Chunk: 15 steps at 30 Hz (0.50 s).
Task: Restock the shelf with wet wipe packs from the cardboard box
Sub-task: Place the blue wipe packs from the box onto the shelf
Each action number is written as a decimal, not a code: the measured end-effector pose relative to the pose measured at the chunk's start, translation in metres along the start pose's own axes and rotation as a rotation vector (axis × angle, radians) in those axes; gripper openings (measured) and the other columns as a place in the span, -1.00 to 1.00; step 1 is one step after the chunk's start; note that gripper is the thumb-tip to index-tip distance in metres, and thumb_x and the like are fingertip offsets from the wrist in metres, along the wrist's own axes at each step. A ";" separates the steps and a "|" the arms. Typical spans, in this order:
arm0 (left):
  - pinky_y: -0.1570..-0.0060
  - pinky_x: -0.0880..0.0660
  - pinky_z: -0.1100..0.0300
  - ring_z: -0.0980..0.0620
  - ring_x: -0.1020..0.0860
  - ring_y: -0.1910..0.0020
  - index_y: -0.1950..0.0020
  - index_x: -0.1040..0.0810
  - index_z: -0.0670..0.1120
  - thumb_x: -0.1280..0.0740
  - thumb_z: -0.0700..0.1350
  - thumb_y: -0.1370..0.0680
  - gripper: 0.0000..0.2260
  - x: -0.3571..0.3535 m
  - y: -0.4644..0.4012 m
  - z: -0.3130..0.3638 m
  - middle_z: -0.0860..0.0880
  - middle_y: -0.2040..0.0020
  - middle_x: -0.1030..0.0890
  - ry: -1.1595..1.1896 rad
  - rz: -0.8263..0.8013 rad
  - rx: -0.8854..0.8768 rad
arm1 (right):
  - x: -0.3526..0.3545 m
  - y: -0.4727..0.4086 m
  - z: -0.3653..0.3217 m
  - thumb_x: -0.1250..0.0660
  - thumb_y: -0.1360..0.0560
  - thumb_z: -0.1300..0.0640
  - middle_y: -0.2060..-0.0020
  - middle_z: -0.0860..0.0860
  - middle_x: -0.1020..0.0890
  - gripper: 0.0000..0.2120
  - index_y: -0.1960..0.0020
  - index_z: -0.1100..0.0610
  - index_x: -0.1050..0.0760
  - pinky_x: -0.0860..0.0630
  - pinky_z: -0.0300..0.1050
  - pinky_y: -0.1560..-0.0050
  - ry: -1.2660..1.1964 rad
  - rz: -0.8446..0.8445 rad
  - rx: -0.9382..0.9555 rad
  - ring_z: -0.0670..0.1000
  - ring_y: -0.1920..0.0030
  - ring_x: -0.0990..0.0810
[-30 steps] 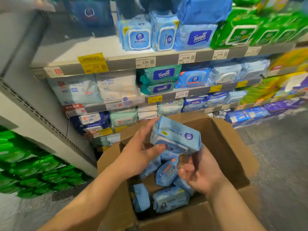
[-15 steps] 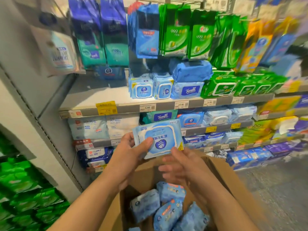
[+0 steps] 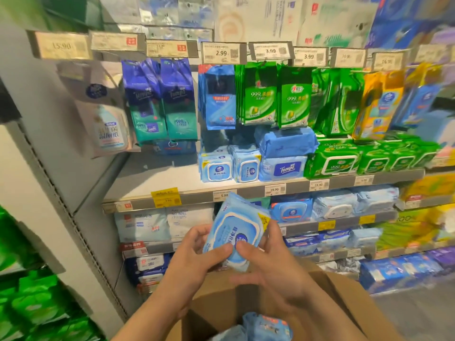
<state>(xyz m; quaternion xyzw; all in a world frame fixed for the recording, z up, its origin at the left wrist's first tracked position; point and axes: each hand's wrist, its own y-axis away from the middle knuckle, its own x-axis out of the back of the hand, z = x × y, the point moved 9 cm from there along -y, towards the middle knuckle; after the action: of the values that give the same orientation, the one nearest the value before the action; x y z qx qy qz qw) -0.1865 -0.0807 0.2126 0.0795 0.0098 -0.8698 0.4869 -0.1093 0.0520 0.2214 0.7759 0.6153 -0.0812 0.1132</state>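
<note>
A light-blue wet wipe pack (image 3: 236, 227) with a white lid is held up in front of the shelves, tilted. My left hand (image 3: 197, 257) grips its left side, thumb on the front. My right hand (image 3: 273, 264) grips its right side, thumb pressed on the lid. Below my hands stands the open cardboard box (image 3: 214, 299), with more blue packs (image 3: 266, 326) inside. The shelf (image 3: 157, 175) above has a bare stretch on its left, beside two matching packs (image 3: 216, 166) standing upright.
Blue and green pouches (image 3: 261, 94) hang from hooks above the shelf. Tempo packs (image 3: 283, 168) and green packs (image 3: 339, 161) fill the shelf's right side. Lower shelves (image 3: 344, 225) hold more wipes. A grey upright panel (image 3: 59, 205) bounds the shelving on the left.
The view has tilted up towards the shelf. The pack has risen out of the box and turned upright, and my right hand has moved up from under it to take hold of its right side.
</note>
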 end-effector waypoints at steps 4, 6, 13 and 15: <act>-0.17 -0.63 -0.05 0.00 -0.66 -0.21 -0.33 -0.53 0.04 -0.65 0.09 -0.25 -0.31 0.002 -0.015 0.018 0.02 -0.22 -0.69 -0.075 -0.058 -0.068 | 0.004 -0.016 -0.019 -0.64 -0.32 0.06 -0.18 0.17 -0.63 -0.38 -0.27 -0.22 -0.44 -0.65 0.33 -0.03 0.129 0.029 0.012 0.20 -0.08 -0.73; -0.08 -0.64 0.12 0.11 -0.65 -0.21 -0.34 -0.51 0.11 -0.66 0.04 -0.31 -0.36 -0.001 -0.022 0.028 0.10 -0.22 -0.69 -0.133 -0.104 -0.113 | 0.009 -0.023 -0.028 -0.62 -0.38 0.20 -0.14 0.13 -0.66 -0.41 -0.26 -0.20 -0.46 -0.69 0.14 0.01 0.177 0.064 0.034 0.09 -0.07 -0.74; -0.07 -0.64 0.07 0.13 -0.65 -0.10 -0.30 -0.50 0.37 -0.66 0.14 -0.24 -0.32 0.018 -0.054 0.048 0.18 -0.07 -0.63 -0.279 -0.066 -0.233 | 0.023 -0.049 -0.047 -0.69 -0.28 0.02 -0.18 -0.08 -0.63 -0.35 -0.31 -0.17 -0.55 -0.59 -0.27 -0.06 0.651 0.101 0.107 -0.19 -0.08 -0.65; -0.05 -0.64 0.15 0.20 -0.59 -0.12 -0.30 -0.51 0.38 -0.69 0.11 -0.28 -0.34 0.020 -0.064 0.051 0.22 -0.09 -0.61 -0.417 -0.088 -0.269 | 0.021 -0.059 -0.058 -0.70 -0.27 0.02 -0.14 -0.10 -0.57 -0.40 -0.24 -0.20 -0.57 -0.48 -0.42 -0.01 0.806 0.097 0.164 -0.25 -0.05 -0.58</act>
<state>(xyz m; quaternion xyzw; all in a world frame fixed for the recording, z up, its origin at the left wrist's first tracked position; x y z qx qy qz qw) -0.2581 -0.0690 0.2564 -0.1677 0.0281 -0.8787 0.4461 -0.1623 0.1003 0.2670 0.7800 0.5647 0.1857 -0.1955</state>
